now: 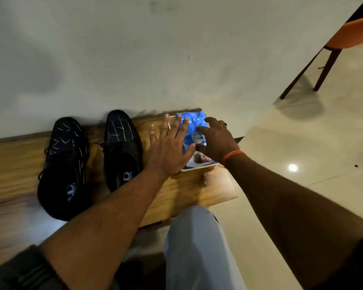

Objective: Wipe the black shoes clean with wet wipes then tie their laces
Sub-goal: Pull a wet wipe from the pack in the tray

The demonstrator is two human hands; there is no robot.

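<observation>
Two black shoes with thin white check lines stand side by side on a wooden bench (pixel 13 164), toes toward the wall: the left shoe (pixel 64 164) and the right shoe (pixel 122 147), laces loose. To their right lies a blue wet-wipes pack (pixel 194 127) at the bench's end. My left hand (pixel 170 147) lies flat on the pack's left side with straight, spread fingers. My right hand (pixel 217 141) hovers over the pack's right side, fingers loosely curved, fingertips at the pack's middle. Much of the pack is hidden under both hands.
A pale wall rises right behind the bench. My knee in light trousers (pixel 197 237) sits below the bench's right end. An orange chair (pixel 348 36) with dark legs stands on the glossy tiled floor (pixel 302 143) at the upper right.
</observation>
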